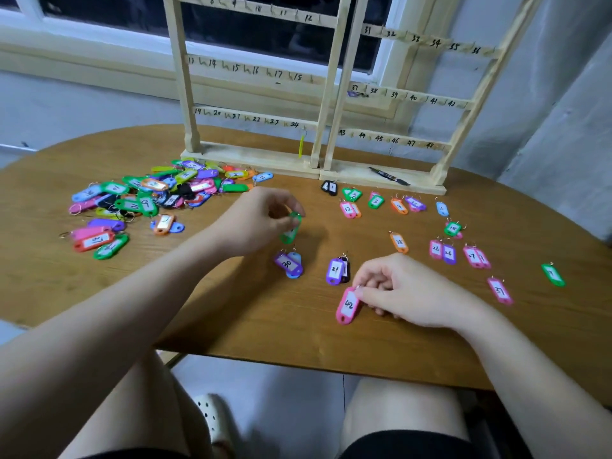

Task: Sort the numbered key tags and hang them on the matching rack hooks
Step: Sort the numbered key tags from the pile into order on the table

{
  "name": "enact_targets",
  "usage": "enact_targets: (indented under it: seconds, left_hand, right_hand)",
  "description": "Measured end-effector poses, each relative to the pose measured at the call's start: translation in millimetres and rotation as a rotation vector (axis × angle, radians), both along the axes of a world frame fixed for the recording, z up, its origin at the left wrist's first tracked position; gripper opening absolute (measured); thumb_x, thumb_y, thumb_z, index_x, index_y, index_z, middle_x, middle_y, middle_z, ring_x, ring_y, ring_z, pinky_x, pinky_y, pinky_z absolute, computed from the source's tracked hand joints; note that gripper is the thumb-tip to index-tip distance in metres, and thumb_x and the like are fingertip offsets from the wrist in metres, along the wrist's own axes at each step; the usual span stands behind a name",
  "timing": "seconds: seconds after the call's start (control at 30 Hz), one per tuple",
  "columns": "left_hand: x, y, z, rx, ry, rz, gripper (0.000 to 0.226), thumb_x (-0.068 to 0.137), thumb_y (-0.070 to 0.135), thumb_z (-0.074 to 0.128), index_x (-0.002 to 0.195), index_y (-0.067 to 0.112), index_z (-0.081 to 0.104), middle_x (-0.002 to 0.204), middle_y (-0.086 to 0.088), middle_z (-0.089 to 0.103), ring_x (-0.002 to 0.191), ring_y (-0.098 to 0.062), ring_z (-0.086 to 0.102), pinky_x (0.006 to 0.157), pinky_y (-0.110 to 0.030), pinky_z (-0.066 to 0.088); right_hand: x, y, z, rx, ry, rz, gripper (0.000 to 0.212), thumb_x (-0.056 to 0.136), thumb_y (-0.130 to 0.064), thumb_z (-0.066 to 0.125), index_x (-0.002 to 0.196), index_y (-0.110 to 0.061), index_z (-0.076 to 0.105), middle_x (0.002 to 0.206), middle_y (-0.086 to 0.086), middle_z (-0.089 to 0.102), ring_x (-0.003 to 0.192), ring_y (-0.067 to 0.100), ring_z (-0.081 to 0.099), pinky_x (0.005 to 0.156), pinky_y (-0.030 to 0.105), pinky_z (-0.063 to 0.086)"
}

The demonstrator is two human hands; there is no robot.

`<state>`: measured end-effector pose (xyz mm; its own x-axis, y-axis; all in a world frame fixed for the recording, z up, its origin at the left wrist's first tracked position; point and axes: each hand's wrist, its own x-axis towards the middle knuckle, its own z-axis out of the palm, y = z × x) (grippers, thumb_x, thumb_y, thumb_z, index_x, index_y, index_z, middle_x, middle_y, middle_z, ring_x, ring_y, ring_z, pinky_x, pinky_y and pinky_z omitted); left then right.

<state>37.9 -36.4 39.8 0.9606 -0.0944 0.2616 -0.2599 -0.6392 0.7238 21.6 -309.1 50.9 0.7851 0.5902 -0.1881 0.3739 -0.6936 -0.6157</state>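
Pink key tag marked 42 (pixel 347 305) lies flat on the counter (pixel 265 319) near the front edge, its long axis running from the ring at upper right down to lower left, and the right hand (pixel 397 293) pinches that ring end with curled fingers, the tag body sticking out to the hand's left. Over on the other side the left hand (pixel 261 217) is lifted, pinching a green tag (pixel 290 228) that dangles below its fingertips; number too blurred to read. Hook 42 sits far back on the right-hand rack (pixel 414 97), second rail from the bottom, so the right hand is plainly the nearer one for it. Between the hand and that rack lie the sorted tags in loose rows: purple 31 (pixel 335 271) just beside, orange 25 (pixel 399 242), the pinks further right. Purple 30 (pixel 287 264) lies under the left hand. The unsorted heap (pixel 142 200) sits well off to the left, out of the way. A pen (pixel 389 176) rests on the rack's base
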Motion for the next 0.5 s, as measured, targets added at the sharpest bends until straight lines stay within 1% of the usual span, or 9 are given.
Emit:
enact_targets:
  seconds: [0.07,0.17,0.2,0.27,0.33,0.37,0.43,0.5]
  left_hand:
    - [-2.2,-3.3,-0.9,-0.017,-0.005,-0.002,0.008,0.094,0.014,0.069,0.099,0.018,0.073,0.074,0.005,0.067,0.064,-0.003,0.057,0.064,-0.018,0.045]
    - [-0.7,-9.9,-0.9,-0.072,0.029,-0.016,0.007,0.094,0.015,0.069,0.099,0.018,0.073,0.074,0.004,0.067,0.066,-0.007,0.057,0.065,-0.024,0.047]
    - [0.7,-13.9,0.4,-0.087,0.04,-0.021,0.006,0.094,0.016,0.07,0.099,0.018,0.073,0.076,0.003,0.068,0.068,-0.009,0.058,0.066,-0.027,0.048]
    - [5.1,-25.4,4.3,-0.104,0.054,-0.031,0.004,0.092,0.017,0.072,0.096,0.019,0.073,0.079,0.0,0.071,0.069,-0.012,0.06,0.068,-0.029,0.048]
    - [14.0,-42.1,8.0,-0.102,0.063,-0.037,0.004,0.09,0.017,0.074,0.092,0.02,0.072,0.081,0.001,0.074,0.07,-0.012,0.063,0.071,-0.029,0.05]
    - [19.7,-52.3,10.0,-0.093,0.067,-0.043,0.006,0.089,0.017,0.075,0.089,0.021,0.07,0.079,0.003,0.074,0.069,-0.009,0.063,0.071,-0.028,0.049]
    - [32.6,-76.4,14.9,-0.075,0.075,-0.073,0.01,0.088,0.017,0.076,0.084,0.022,0.068,0.076,0.004,0.074,0.064,-0.006,0.059,0.069,-0.026,0.047]
    - [48.2,-102.9,19.1,-0.078,0.096,-0.106,0.012,0.088,0.015,0.075,0.083,0.022,0.067,0.079,-0.002,0.075,0.065,-0.01,0.058,0.068,-0.029,0.048]
  right_hand:
    - [1.4,-11.7,6.8,-0.098,0.01,0.002,0.012,0.1,-0.023,0.06,0.093,-0.018,0.07,0.061,-0.006,0.064,0.05,0.0,0.055,0.052,0.016,0.042]
    - [7.1,-29.1,17.7,-0.199,0.072,0.019,0.014,0.1,-0.029,0.059,0.092,-0.026,0.069,0.067,-0.001,0.068,0.058,0.009,0.058,0.064,0.032,0.052]
    - [9.0,-33.6,21.0,-0.218,0.101,0.029,0.013,0.1,-0.03,0.06,0.092,-0.027,0.07,0.068,-0.001,0.069,0.06,0.01,0.06,0.066,0.034,0.053]
    - [11.4,-38.3,25.0,-0.252,0.136,0.055,0.011,0.099,-0.03,0.063,0.094,-0.026,0.072,0.071,0.001,0.071,0.064,0.01,0.062,0.068,0.032,0.053]
    - [13.0,-38.8,25.1,-0.254,0.121,0.07,0.007,0.097,-0.031,0.066,0.096,-0.026,0.072,0.076,0.004,0.073,0.065,0.012,0.065,0.067,0.03,0.053]
    - [13.5,-39.0,23.9,-0.235,0.104,0.074,0.006,0.095,-0.031,0.068,0.098,-0.026,0.07,0.077,0.006,0.074,0.065,0.016,0.067,0.067,0.031,0.054]
    - [14.9,-42.2,22.4,-0.189,0.077,0.081,0.012,0.093,-0.03,0.07,0.105,-0.028,0.067,0.079,0.007,0.074,0.071,0.023,0.071,0.071,0.036,0.057]
    - [18.7,-51.8,25.0,-0.155,0.066,0.068,0.021,0.094,-0.027,0.069,0.114,-0.029,0.065,0.083,0.004,0.074,0.075,0.02,0.072,0.077,0.036,0.057]
